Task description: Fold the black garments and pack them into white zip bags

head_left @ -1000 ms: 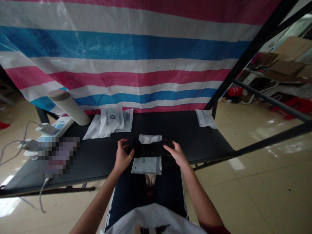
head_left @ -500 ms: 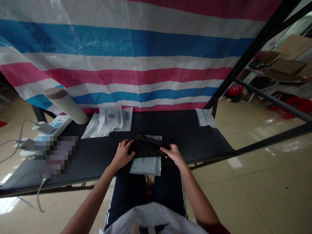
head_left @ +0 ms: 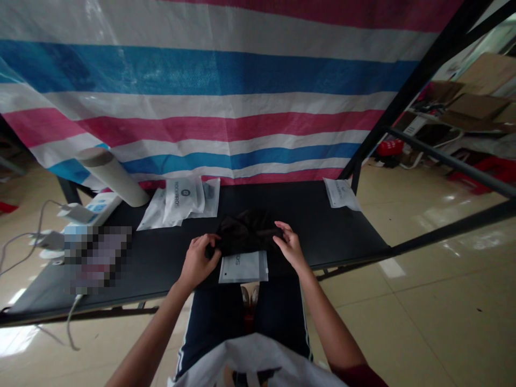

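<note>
Gripping a bunched black cloth (head_left: pixel 246 231) at both ends, the person's 2 hands work just behind a white zip pouch (head_left: pixel 244 267). The pouch lies flat at the near edge of the black table (head_left: pixel 322 226) and serves as the landmark here. The cloth rests on the table and covers the pouch's far end, so only the near part, with its printed lettering, shows.

The left hand (head_left: pixel 197 260) sits just left of the pouch, its fingers curled closed around the cloth's left end. The right hand (head_left: pixel 291 250) is just right of the pouch and a little farther back, its fingertips pinching the cloth's right edge.

Beyond the pouch and to its left lies a loose stack of similar pouches (head_left: pixel 185 199). Farther left a cardboard tube (head_left: pixel 113 174) leans beside a white power strip (head_left: pixel 97 207). Well to the right of the pouch, at the table's back corner, lies 1 more pouch (head_left: pixel 341 193). A striped tarp (head_left: pixel 226 107) hangs behind them all.
</note>
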A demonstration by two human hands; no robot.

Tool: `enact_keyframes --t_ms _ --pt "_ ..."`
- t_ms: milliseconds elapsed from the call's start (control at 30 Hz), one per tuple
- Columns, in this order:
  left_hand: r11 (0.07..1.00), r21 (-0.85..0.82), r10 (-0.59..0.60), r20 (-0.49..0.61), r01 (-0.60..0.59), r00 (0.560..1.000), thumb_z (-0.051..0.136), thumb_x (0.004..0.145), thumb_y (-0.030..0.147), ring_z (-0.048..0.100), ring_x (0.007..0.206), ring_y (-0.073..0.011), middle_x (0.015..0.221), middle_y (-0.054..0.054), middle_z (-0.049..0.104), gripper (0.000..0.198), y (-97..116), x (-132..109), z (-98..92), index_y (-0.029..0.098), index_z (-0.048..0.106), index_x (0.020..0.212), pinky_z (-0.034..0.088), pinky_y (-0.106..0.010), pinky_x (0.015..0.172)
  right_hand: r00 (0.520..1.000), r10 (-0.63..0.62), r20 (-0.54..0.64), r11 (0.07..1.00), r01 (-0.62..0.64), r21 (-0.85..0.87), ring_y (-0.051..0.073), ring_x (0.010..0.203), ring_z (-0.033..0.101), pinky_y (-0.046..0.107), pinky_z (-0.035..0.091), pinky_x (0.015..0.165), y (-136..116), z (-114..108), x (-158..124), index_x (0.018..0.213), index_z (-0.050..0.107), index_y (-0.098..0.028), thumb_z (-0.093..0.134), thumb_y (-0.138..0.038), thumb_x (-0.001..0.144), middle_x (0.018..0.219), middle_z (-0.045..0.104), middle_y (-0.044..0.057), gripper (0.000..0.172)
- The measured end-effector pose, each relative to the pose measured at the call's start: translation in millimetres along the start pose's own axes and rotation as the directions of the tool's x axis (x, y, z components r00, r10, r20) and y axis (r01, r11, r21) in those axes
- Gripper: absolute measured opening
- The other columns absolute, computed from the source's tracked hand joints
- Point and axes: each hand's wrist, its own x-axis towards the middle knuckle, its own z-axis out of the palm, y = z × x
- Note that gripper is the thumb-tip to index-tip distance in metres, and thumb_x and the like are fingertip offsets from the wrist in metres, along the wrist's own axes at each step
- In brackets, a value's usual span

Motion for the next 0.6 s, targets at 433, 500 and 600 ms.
enact_keyframes --t_ms 433,500,600 --pt "0.995 0.093 -0.024 0.058 0.019 0.998 0.065 0.079 0.04 0.06 0.105 -0.0313 0.114 -0.015 0.062 0.06 47.9 -4.7 58.9 0.015 0.044 0.13 0.049 -0.044 0.089 1.0 -0.001 -0.003 0.953 0.0 -0.304 0.027 0.119 0.058 0.043 0.052 0.095 5.5 36.4 -22.9 0.122 0.054 -0.021 0.058 -0.044 0.085 0.127 0.061 0.013 0.044" --pt "0.994 0.083 -0.073 0.086 0.066 0.994 0.061 0.08 0.03 0.063 0.099 -0.0288 0.108 -0.013 0.065 0.057 43.6 -2.5 62.1 0.016 0.042 0.133 0.05 -0.041 0.083 0.994 -0.082 0.068 0.889 0.104 -0.446 0.028 0.125 0.053 0.047 0.046 0.103 10.2 39.4 -25.1 0.132 0.048 -0.019 0.057 -0.038 0.087 0.133 0.057 0.015 0.05" --pt "0.965 -0.015 -0.261 -0.045 0.261 0.964 0.052 0.084 0.023 0.067 0.084 -0.0221 0.099 -0.007 0.066 0.049 20.8 -3.7 36.7 0.02 0.041 0.131 0.051 -0.033 0.074 0.971 -0.163 0.173 0.797 0.232 -0.557 0.027 0.13 0.049 0.046 0.043 0.109 16.0 33.0 -29.2 0.135 0.047 -0.017 0.056 -0.031 0.088 0.135 0.055 0.015 0.05"
